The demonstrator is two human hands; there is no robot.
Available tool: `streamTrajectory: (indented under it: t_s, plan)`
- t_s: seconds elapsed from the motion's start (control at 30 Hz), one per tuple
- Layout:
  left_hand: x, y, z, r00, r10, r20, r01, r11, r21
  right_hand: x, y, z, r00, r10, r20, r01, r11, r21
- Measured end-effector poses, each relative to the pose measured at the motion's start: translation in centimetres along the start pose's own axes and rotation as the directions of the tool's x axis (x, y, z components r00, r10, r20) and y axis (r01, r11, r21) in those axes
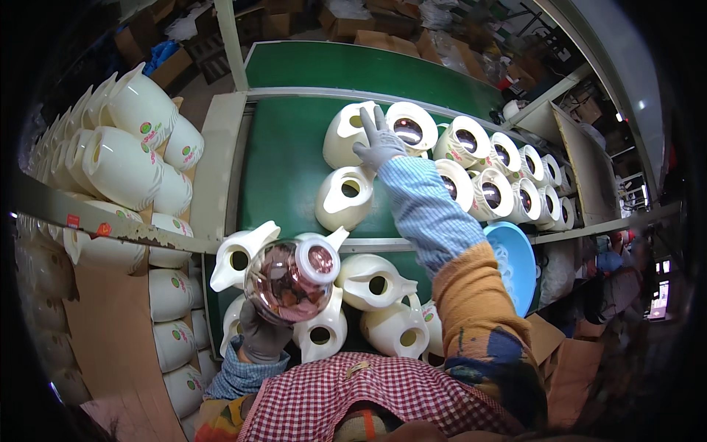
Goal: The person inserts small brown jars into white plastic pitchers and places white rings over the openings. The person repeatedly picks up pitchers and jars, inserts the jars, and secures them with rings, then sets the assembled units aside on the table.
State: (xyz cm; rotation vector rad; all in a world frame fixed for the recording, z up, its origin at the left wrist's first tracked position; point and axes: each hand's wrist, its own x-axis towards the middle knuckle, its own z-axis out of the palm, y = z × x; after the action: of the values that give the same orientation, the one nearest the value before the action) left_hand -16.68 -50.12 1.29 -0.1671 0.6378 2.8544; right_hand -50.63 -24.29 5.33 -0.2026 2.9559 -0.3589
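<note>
My left hand (265, 337), in a grey glove, is closed round the lower side of a shiny, mirrored glass flask liner (283, 291). A white ring (318, 259) sits round the liner's neck, which points up and to the right. Farther off, my gloved right hand (381, 138) reaches over the green belt with its fingers spread. It touches the rim side of a cream jug body (340, 144) with an empty round opening. Just nearer stands a second cream jug body (345, 199), also hollow. Right of my hand is a jug (409, 127) with a dark, shiny liner inside.
Rows of liner-filled jugs (492, 195) stand on the green belt (283, 162) to the right. Several hollow jugs (377, 283) crowd the near side. A blue basin (521, 258) holds clear rings. Stacked cream shells (129, 166) fill the left, behind a metal rail (166, 237).
</note>
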Motion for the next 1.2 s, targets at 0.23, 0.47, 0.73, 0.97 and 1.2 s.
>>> streamTrajectory:
  t_s: [0.23, 0.47, 0.73, 0.97, 1.2]
  plan:
    - [-0.1, 0.2, 0.7, 0.999, -0.012, 0.04, 0.013, 1.0, -0.021, 3.3, -1.3, 2.9, 0.98, 0.167, 0.112, -0.192, 0.943, 0.274]
    - [-0.4, 0.0, 2.3, 1.0, 0.018, -0.026, -0.017, 1.0, 0.022, -4.3, 2.8, -4.1, 0.829, -0.207, -0.52, 0.451, 0.797, 0.402]
    - [-0.5, -0.9, 5.4, 0.994, 0.015, 0.11, -0.029, 0.991, 0.13, -27.9, 12.8, -13.1, 0.643, -0.3, -0.704, 0.614, 0.752, 0.24]
    - [-2.6, -5.1, 7.0, 0.98, -0.157, 0.119, 0.147, 0.985, 0.095, -39.5, 6.8, -9.4, 0.762, -0.285, -0.582, 0.645, 0.415, 0.641]
    - [-2.8, -9.2, 11.1, 0.914, -0.391, 0.108, 0.383, 0.92, 0.089, -47.3, 3.5, -5.6, 0.707, -0.279, -0.649, 0.624, 0.678, 0.389]
